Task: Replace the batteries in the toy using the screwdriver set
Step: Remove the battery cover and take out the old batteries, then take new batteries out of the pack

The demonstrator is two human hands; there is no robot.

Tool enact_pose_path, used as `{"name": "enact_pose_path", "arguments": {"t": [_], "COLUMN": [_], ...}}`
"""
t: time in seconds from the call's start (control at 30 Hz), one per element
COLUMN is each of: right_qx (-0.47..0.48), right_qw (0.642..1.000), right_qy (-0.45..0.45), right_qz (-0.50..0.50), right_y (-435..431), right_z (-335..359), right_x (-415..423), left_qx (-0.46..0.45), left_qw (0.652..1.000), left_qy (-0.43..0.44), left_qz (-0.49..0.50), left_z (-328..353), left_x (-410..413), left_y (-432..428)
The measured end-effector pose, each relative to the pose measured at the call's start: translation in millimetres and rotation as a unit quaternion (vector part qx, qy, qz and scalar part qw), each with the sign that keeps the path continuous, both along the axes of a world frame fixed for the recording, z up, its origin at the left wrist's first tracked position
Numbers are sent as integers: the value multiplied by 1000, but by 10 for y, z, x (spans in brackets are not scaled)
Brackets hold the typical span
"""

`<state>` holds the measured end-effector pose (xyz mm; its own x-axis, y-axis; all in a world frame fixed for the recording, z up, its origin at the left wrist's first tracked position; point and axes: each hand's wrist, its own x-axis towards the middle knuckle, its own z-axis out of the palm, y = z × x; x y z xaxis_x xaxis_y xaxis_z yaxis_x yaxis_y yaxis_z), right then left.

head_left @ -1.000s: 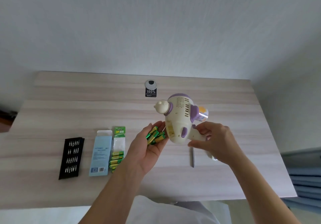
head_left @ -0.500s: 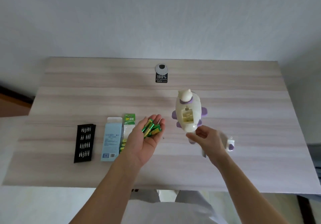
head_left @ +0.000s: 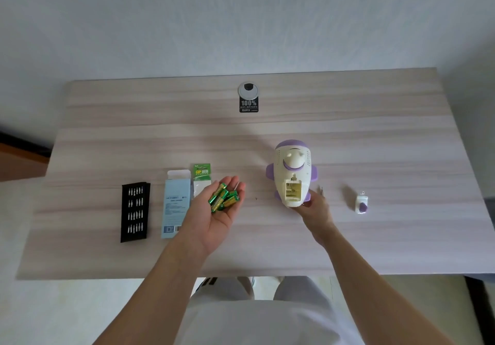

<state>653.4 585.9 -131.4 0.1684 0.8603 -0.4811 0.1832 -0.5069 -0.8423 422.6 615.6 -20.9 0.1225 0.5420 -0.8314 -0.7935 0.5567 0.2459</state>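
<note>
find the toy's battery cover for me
Head view: the battery cover lies on the table, far right, beyond the toy and the right hand holding its base.

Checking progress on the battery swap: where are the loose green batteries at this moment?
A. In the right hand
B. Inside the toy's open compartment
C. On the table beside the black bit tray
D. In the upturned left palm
D: the green batteries lie in a loose pile on the upturned left hand, and the toy shows an open compartment with no green cells in it.
</note>
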Motion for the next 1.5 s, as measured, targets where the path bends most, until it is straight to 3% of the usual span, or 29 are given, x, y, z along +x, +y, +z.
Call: {"name": "enact_pose_path", "arguments": {"t": [0.63,0.9,1.07,1.27,1.4,1.5], "right_qx": [40,160,170,115,95,76], "right_qw": [998,947,971,976,979,987], "right_qy": [-33,-213,-97,-67,-74,-24], "right_qz": [-41,-180,-140,-175,-163,-137], "right_y": [-209,-394,-323,-241,-177,-140], "right_z": [173,1276,1815,1723,1668,1713], "right_x": [185,190,-449,-697,-636,-617], "left_qx": [52,121,172,218,192,173], "left_qw": [996,984,971,954,968,977], "left_qy": [-29,-89,-97,-78,-74,-69], "left_qz": [-63,-100,-137,-189,-144,-100], "left_z": [206,435,567,643,594,628], "left_x": [104,307,535,722,822,853], "left_y": [-90,-4,-19,-120,-163,-200]}}
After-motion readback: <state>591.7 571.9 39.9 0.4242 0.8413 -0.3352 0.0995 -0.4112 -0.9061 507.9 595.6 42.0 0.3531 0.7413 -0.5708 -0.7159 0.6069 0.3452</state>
